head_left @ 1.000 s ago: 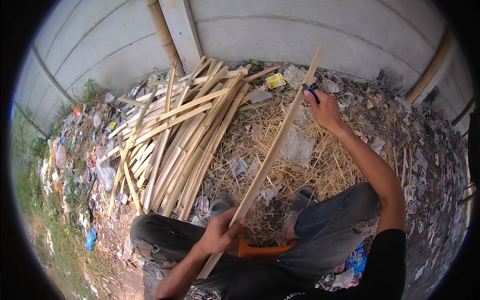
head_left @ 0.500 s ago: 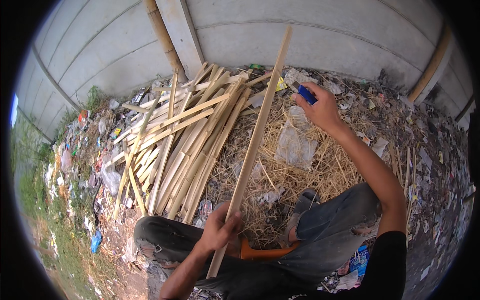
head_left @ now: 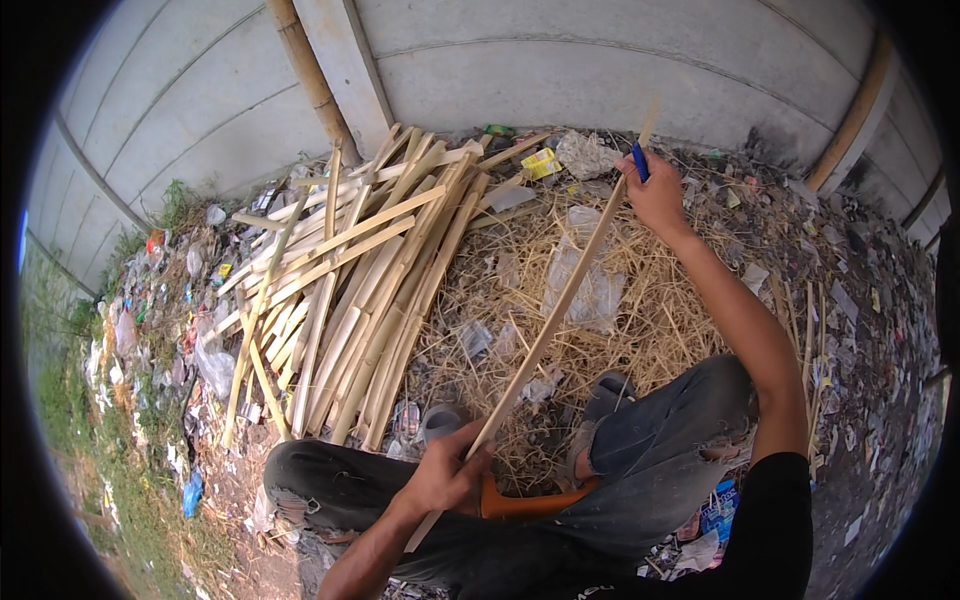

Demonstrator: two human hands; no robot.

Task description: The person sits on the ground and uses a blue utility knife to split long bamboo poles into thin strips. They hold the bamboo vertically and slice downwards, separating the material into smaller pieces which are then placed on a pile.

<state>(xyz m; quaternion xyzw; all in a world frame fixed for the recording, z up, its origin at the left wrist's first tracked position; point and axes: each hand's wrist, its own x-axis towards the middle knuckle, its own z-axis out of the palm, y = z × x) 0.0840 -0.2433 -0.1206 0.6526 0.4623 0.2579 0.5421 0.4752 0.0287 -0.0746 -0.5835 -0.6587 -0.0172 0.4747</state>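
A long, pale bamboo strip [head_left: 560,310] slants from my lap up to the far right, its far tip blurred. My left hand [head_left: 445,475] is closed around its near part, by my left knee. Near the far end, my right hand [head_left: 658,195] grips a blue-handled cutter knife [head_left: 640,162] against the strip; the blade cannot be made out. Beside the strip, to the left, lies a pile of split bamboo strips [head_left: 370,290]. Dry shavings [head_left: 650,310] cover the ground beneath the strip.
A grey concrete panel wall [head_left: 600,70] closes off the far side, with a bamboo pole [head_left: 312,80] leaning at it. Litter and plastic scraps lie all around. My bent knees frame a curved orange thing [head_left: 530,503]. Several thin strips [head_left: 812,340] lie right of my right arm.
The strip's far end has swung right, to the knife. My right hand has moved slightly up and right, and the knife now meets the strip. My left hand still grips the near part.
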